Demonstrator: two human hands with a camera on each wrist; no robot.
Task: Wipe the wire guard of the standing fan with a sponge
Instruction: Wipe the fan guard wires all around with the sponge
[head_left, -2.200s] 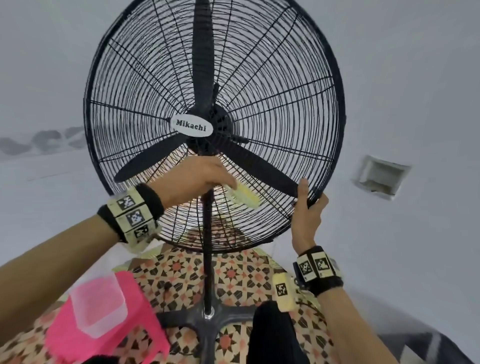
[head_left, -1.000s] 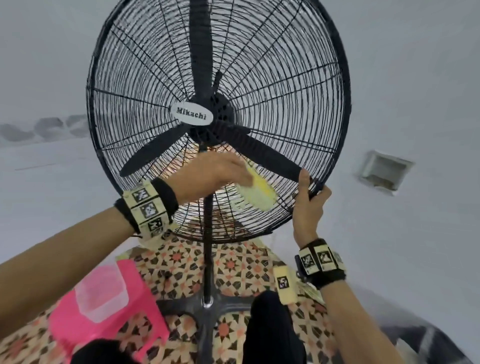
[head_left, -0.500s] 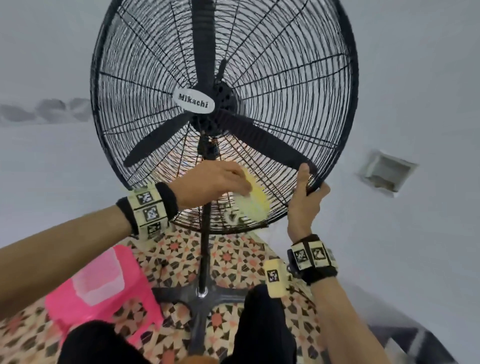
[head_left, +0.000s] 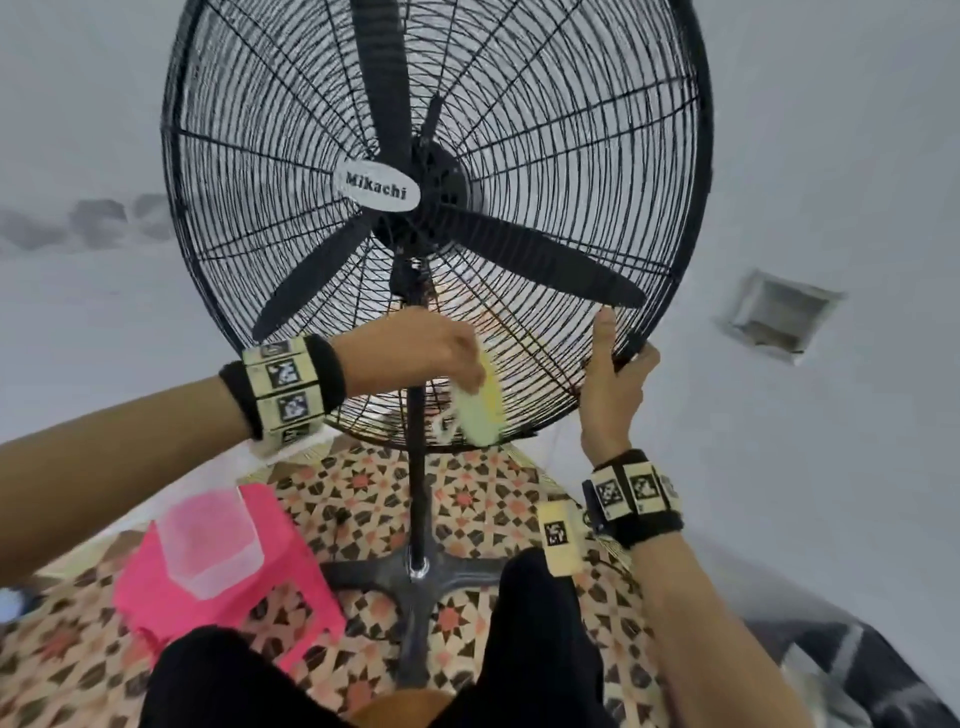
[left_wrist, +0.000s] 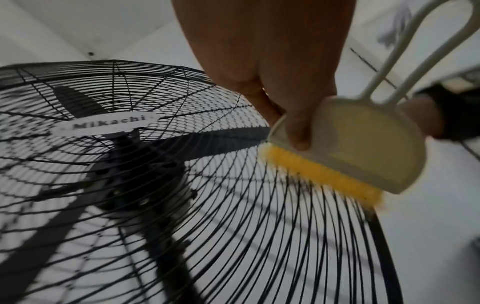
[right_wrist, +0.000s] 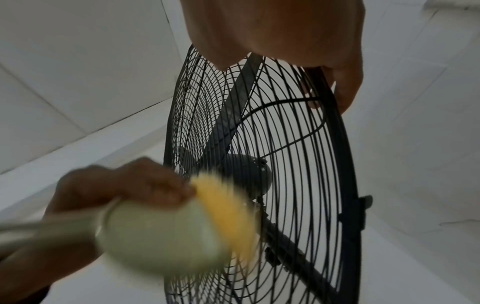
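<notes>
Yellow sponge (head_left: 480, 410), gripped in our left hand (head_left: 415, 348), presses against the lower wires of the fan guard (head_left: 545, 364); just right of it, our right hand (head_left: 613, 384) clasps the guard's rim.

- The left hand (head_left: 415, 348) has carried the yellow sponge with its pale plastic holder (head_left: 480, 410) down the black wire guard (head_left: 545, 364), from just below the hub to the bottom rim.
- The sponge now touches the outermost rings.

Black metal wire guard (head_left: 545, 130); yellow foam sponge (left_wrist: 322, 174) (smooth pale plastic backing).
</notes>
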